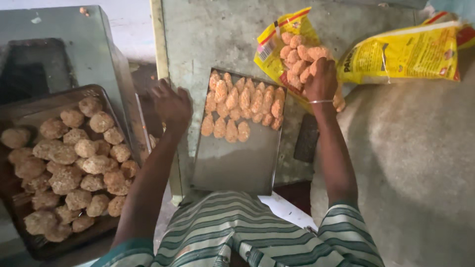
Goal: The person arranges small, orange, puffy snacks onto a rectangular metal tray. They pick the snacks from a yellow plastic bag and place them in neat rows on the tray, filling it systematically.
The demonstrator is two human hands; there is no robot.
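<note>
Reaching into the pile of breaded pieces (297, 59) on the yellow bag (277, 49), the right hand (321, 81) closes on one while the left hand (170, 104) hovers spread beside the metal tray (237, 163) — a loose grip could crumble coating.

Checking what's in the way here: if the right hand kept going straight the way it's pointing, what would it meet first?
The right hand points up and away into the pile of orange breaded pieces on the open yellow bag. It already seems to touch them, so they come first, though depth is unclear.
</note>
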